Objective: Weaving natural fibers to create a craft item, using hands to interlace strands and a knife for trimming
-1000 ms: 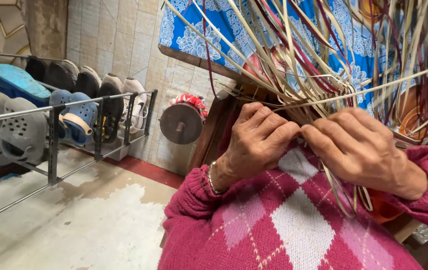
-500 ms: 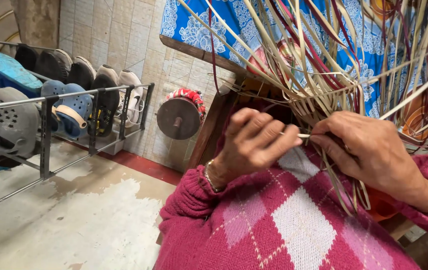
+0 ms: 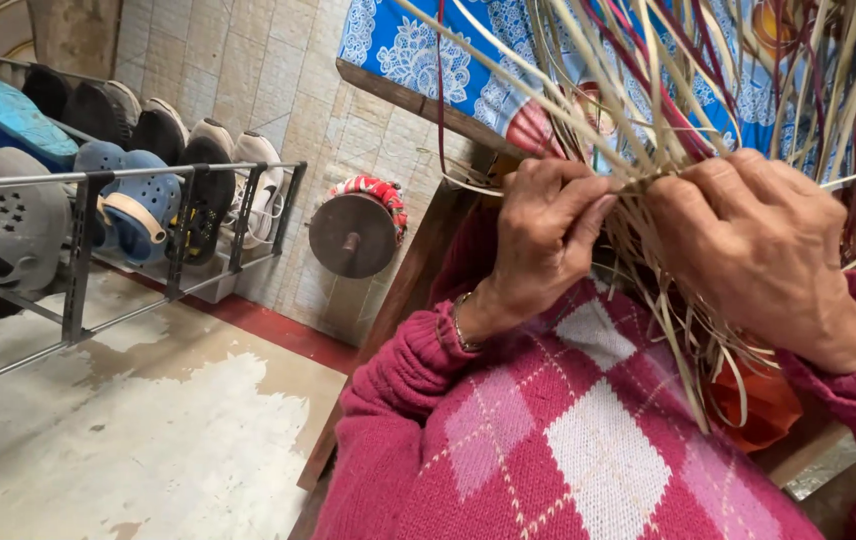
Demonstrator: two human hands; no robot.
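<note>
A bundle of thin cane strips (image 3: 668, 110), pale straw with some dark red ones, fans upward and hangs down in front of me. My left hand (image 3: 543, 235) pinches strips at the bundle's left side, fingers curled. Close beside it, my right hand (image 3: 763, 250) grips the bundle where the strips cross. Loose strip ends (image 3: 693, 340) dangle below both hands over my pink diamond-patterned sweater (image 3: 558, 440). Both wrists are in pink knitted sleeves, and a thin bangle (image 3: 460, 325) circles the left wrist.
A metal shoe rack (image 3: 88, 240) with clogs and shoes stands at the left on a worn concrete floor (image 3: 128, 440). A round wheel-like object (image 3: 353, 232) leans by the tiled wall. A wooden table edge with blue patterned cloth (image 3: 398, 50) sits behind the strips.
Both hands have shifted slightly up and right along the bundle, fingers re-gripping the strips. The view has tilted a little; the shoe rack sits further left.
</note>
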